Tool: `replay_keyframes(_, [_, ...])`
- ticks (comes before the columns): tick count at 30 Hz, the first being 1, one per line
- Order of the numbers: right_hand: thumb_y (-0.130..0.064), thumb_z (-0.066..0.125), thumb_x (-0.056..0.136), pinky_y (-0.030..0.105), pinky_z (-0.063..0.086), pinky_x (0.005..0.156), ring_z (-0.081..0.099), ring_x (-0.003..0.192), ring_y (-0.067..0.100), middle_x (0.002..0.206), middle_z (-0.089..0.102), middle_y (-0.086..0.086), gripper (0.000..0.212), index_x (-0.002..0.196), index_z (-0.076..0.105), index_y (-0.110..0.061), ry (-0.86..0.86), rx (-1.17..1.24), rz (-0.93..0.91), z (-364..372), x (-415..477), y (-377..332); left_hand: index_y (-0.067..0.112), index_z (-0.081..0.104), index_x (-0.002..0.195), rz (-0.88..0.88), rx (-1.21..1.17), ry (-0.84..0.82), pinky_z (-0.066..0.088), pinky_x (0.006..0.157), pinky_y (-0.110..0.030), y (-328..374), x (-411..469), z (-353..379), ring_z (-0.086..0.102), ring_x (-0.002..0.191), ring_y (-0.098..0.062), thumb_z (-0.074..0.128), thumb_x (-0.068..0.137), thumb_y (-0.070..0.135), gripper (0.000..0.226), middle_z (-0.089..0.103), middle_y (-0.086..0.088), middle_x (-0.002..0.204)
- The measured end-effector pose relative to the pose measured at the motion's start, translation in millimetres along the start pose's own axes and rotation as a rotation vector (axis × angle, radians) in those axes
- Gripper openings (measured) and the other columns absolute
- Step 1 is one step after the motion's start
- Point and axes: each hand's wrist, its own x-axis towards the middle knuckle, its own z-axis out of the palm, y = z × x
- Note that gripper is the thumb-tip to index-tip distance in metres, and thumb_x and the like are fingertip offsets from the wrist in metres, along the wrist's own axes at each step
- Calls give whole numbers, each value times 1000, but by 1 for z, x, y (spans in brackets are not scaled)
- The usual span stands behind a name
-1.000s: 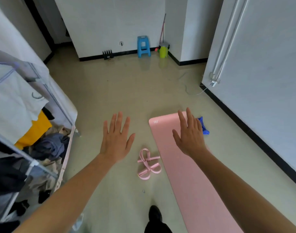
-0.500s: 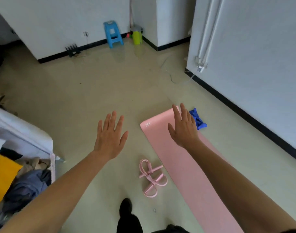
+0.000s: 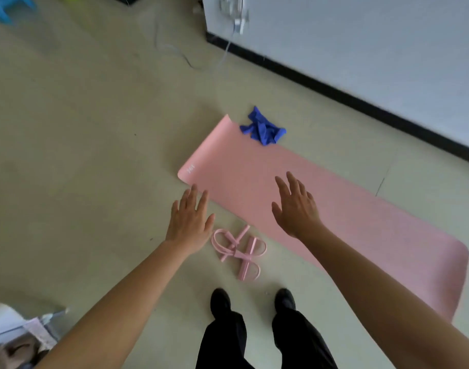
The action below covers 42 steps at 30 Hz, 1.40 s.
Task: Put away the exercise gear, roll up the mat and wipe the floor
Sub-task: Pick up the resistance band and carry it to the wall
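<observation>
hands: left hand (image 3: pixel 189 222), right hand (image 3: pixel 294 209) are hovering open, empty.
band (image 3: pixel 238 249): lying just beside left hand; likely soft, light; grab a loop.

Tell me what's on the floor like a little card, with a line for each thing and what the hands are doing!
mat: pink, unrolled flat on the floor
pull band: pink, on the floor beside the mat, just ahead of the black shoes
cloth: blue, crumpled at the mat's far edge
left hand: open, empty, near the pull band
right hand: open, empty, over the mat
task so far: nothing put away yet
</observation>
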Motion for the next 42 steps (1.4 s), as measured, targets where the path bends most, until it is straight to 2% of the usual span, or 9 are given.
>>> replay_keyframes(10, [-35,50,100,46,28,117,15,151,34,167,2,16,72,159,13,-16,-394,17,67,333,21,62,14,1,156,35,14,-473,19,120,-49,-10,84,330,5,151,-31,40,101,38,72,-5,-16,163])
replay_keyframes(18, [-28,55,97,49,34,113,21,149,37,165,9,19,72,157,19,-12,-501,18,19,577,26,98,17,-3,156,54,75,-538,21,118,-54,-13,148,573,6,150,-33,57,93,33,88,1,-15,163])
replay_keyframes(22, [-26,51,98,48,30,115,13,151,36,165,5,18,72,158,13,-13,-491,13,19,653,51,106,21,5,154,84,106,-418,26,115,-58,-17,201,641,15,146,-40,75,79,20,103,4,-21,160])
replay_keyframes(25, [-28,55,97,48,38,108,21,147,36,163,15,18,76,158,13,-13,-473,-6,13,694,63,110,24,-2,156,169,192,-423,19,112,-69,-18,233,673,-5,147,-47,75,77,19,110,-11,-20,161])
replay_keyframes(27, [-25,61,93,44,49,95,35,136,32,151,35,12,83,158,11,-15,-474,-14,22,717,65,113,23,-3,155,188,224,-434,22,108,-73,-18,245,691,-10,146,-47,74,76,20,110,-7,-17,162])
replay_keyframes(30, [-1,61,84,40,53,75,43,120,29,131,48,8,96,159,4,-17,-479,-24,21,737,60,115,18,11,151,203,218,-335,44,93,-65,-20,249,710,1,146,-48,72,73,6,100,20,-21,153])
replay_keyframes(35, [7,59,84,40,54,77,44,118,30,130,49,10,99,160,0,-18,-480,25,37,727,54,116,8,35,138,243,118,-216,50,80,-57,-18,240,708,33,132,-45,53,87,0,55,46,-25,124])
replay_keyframes(39, [5,60,83,39,52,77,43,120,29,133,47,9,102,160,-1,-21,-498,24,11,686,39,112,8,33,140,178,72,-257,52,76,-53,-12,206,674,37,124,-42,66,74,-6,75,48,-20,121])
replay_keyframes(42, [4,55,86,38,49,73,45,119,28,133,49,8,95,160,2,-22,-465,10,-29,640,24,113,10,28,143,188,92,-264,49,72,-48,-5,176,626,40,119,-39,67,79,4,75,51,-18,121])
